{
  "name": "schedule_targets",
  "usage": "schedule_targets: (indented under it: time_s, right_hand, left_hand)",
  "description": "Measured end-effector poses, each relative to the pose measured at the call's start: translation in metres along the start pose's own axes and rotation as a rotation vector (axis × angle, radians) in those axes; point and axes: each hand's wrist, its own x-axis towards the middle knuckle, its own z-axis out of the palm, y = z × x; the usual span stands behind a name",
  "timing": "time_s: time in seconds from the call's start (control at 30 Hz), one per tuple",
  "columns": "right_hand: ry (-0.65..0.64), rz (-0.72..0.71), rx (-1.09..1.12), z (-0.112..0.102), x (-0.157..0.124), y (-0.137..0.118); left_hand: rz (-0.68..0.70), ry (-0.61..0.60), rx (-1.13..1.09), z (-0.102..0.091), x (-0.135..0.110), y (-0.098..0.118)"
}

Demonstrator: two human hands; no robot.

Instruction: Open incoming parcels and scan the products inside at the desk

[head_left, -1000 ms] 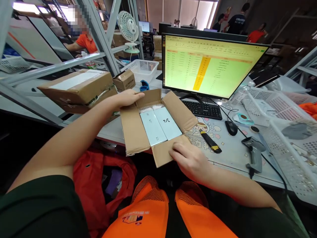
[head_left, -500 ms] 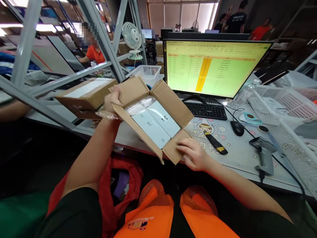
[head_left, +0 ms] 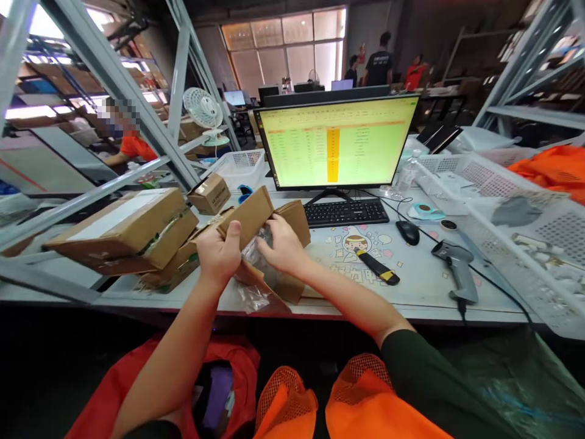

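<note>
An open cardboard box point(head_left: 256, 219) is tipped on its side at the table's near edge, its opening turned toward me. My left hand point(head_left: 218, 253) grips a flap of it, thumb over the cardboard. My right hand point(head_left: 282, 244) reaches into the opening, fingers curled on crinkled clear plastic wrap point(head_left: 256, 253). More of that plastic hangs below the box point(head_left: 253, 297). The pale flat packs inside are hidden now.
Stacked cardboard boxes point(head_left: 123, 228) lie to the left, a small one point(head_left: 210, 193) behind. A monitor point(head_left: 336, 143), keyboard point(head_left: 346, 212), mouse point(head_left: 407, 231), yellow-black box cutter point(head_left: 377, 267) and barcode scanner point(head_left: 458, 269) sit to the right, white baskets point(head_left: 516, 213) beyond. A person in orange point(head_left: 130, 149) works behind the shelving.
The box was tipped up onto its side and set on the table. My right hand left the front flap and went into the opening; my left hand shifted onto a flap.
</note>
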Motion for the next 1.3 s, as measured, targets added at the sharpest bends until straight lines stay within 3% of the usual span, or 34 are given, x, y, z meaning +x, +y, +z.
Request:
schedule_targets:
  time_s: [0.27,0.43,0.53,0.67,0.77,0.83,0.9,0.97,1.1,1.2,1.3]
  right_hand:
    - [0.206,0.546,0.542,0.006,0.011,0.002]
    - [0.419,0.626,0.838,0.009,-0.007,0.009]
    - [0.446,0.662,1.073,0.010,-0.020,0.008]
    - [0.309,0.658,1.189,-0.002,-0.033,0.007]
    - [0.006,0.675,1.180,-0.018,-0.047,0.011]
    - [-0.107,0.692,1.146,-0.029,-0.062,0.016]
    - [-0.023,0.714,1.141,-0.042,-0.081,0.025]
    - [0.191,0.760,1.182,-0.061,-0.104,0.038]
    - [0.524,0.807,1.136,-0.122,-0.152,0.080]
    - [0.560,0.813,0.824,-0.174,-0.177,0.124]
    - [0.455,0.902,0.133,-0.219,-0.187,0.167]
  left_hand:
    - [-0.017,0.036,0.049,0.011,-0.005,0.003]
    - [0.002,0.063,0.042,0.007,-0.006,0.000]
    - [0.017,0.059,0.055,0.009,-0.005,-0.001]
    - [-0.015,0.032,0.088,0.011,-0.005,0.001]
    - [-0.013,0.027,0.083,0.010,-0.006,0.004]
    - [-0.024,0.011,0.056,0.009,-0.006,0.004]
    - [-0.046,0.011,0.034,0.006,-0.005,0.003]
    - [-0.063,0.021,0.014,0.001,-0.005,0.000]
    - [-0.109,-0.019,-0.108,-0.014,-0.007,-0.010]
    - [-0.218,0.017,-0.135,-0.023,0.000,-0.026]
    - [-0.242,0.101,-0.096,-0.029,0.025,-0.053]
